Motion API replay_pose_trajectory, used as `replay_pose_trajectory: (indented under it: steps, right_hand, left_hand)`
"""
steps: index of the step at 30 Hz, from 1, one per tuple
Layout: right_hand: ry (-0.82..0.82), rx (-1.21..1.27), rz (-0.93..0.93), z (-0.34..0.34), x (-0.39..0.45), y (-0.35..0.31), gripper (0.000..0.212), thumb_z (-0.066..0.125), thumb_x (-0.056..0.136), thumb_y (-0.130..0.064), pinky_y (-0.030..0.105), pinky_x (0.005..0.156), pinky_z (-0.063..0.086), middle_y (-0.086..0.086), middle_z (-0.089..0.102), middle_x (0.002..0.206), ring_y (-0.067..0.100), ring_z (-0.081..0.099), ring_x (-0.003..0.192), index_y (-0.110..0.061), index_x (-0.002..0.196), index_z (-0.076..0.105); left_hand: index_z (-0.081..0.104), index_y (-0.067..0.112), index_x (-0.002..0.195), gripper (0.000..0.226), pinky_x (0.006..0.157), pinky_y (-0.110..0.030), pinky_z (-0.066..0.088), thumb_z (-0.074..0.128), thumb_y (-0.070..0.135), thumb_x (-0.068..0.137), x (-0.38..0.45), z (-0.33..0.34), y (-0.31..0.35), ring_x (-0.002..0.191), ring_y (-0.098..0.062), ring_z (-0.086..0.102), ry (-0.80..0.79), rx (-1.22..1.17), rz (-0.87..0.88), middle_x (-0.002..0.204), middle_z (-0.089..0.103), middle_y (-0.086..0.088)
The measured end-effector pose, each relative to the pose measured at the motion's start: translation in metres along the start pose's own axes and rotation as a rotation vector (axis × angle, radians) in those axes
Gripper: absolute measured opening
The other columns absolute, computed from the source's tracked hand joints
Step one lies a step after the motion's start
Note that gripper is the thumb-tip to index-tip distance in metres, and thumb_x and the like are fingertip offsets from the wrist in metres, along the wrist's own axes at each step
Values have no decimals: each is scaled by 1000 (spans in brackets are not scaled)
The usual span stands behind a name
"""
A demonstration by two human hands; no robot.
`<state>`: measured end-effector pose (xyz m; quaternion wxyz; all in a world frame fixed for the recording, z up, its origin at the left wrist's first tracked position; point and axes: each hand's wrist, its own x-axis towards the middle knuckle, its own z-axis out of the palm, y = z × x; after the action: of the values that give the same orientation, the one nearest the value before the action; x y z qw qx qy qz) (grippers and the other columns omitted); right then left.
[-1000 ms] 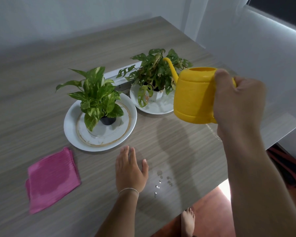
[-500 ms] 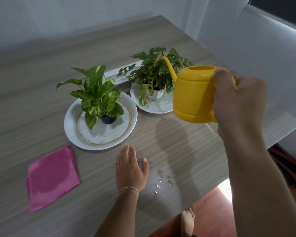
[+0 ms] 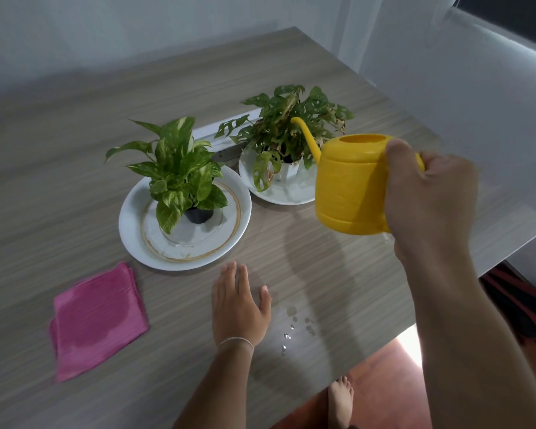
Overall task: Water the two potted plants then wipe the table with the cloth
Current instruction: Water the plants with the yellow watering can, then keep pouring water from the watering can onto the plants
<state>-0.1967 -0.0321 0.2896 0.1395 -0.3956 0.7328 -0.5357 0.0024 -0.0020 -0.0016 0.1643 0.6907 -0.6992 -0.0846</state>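
- My right hand [image 3: 427,199] has a tight grip on the yellow watering can [image 3: 350,184], its spout by the holey-leaf plant [image 3: 287,131].
- My left hand [image 3: 237,305] lies flat and open on the desk [image 3: 75,125], holding nothing.
- The pink cloth [image 3: 95,320] lies left of it, below the other plant [image 3: 180,171].
- Water drops [image 3: 291,326] sit beside my left hand.

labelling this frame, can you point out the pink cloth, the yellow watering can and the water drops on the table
pink cloth [image 3: 98,320], head view, middle of the fabric
yellow watering can [image 3: 348,187], head view, side of its body
water drops [image 3: 291,326], head view, middle of the cluster
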Motion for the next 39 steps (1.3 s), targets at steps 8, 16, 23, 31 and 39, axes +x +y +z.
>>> replay_pose_trajectory:
  steps: [8, 16, 23, 31, 39]
  right_hand:
    - [-3, 48, -5, 1, 1, -1, 56, 58, 99, -31, 16, 37, 16, -7, 23, 37, 10, 23, 38, -21, 56, 24]
    - [2, -26, 1, 4, -9, 12, 56, 57, 99, -33, 20, 37, 15, -8, 26, 37, 10, 25, 38, -20, 55, 24]
    - [49, 8, -1, 2, -5, 15, 54, 57, 97, -32, 22, 41, 15, -6, 22, 39, 11, 21, 42, -20, 56, 24]
    - [127, 117, 92, 2, -23, 30, 53, 57, 96, -27, 23, 42, 18, -8, 22, 39, 9, 21, 41, -19, 54, 26]
    - [147, 259, 180, 5, -47, 44, 57, 56, 92, -23, 27, 46, 16, -11, 20, 39, 8, 18, 45, -24, 42, 28]
  left_hand:
    - [53, 1, 142, 68, 116, -53, 37, 44, 47, 93, 0, 0, 0, 146, -36, 40, -1, 6, -5, 151, 49, -21]
    - [52, 2, 143, 68, 117, -52, 36, 44, 47, 93, 0, 1, 0, 147, -35, 38, -4, 6, -6, 153, 47, -20]
    - [52, 2, 144, 68, 118, -51, 35, 43, 48, 94, 0, 2, -1, 148, -35, 37, -6, 6, -2, 154, 46, -19]
    - [52, 2, 143, 69, 117, -52, 36, 42, 49, 93, -1, 5, -3, 147, -36, 38, 22, 7, 11, 153, 47, -20]
    - [63, 11, 131, 55, 116, -52, 37, 47, 47, 92, -1, 8, -7, 146, -36, 39, 64, -82, 35, 150, 51, -19]
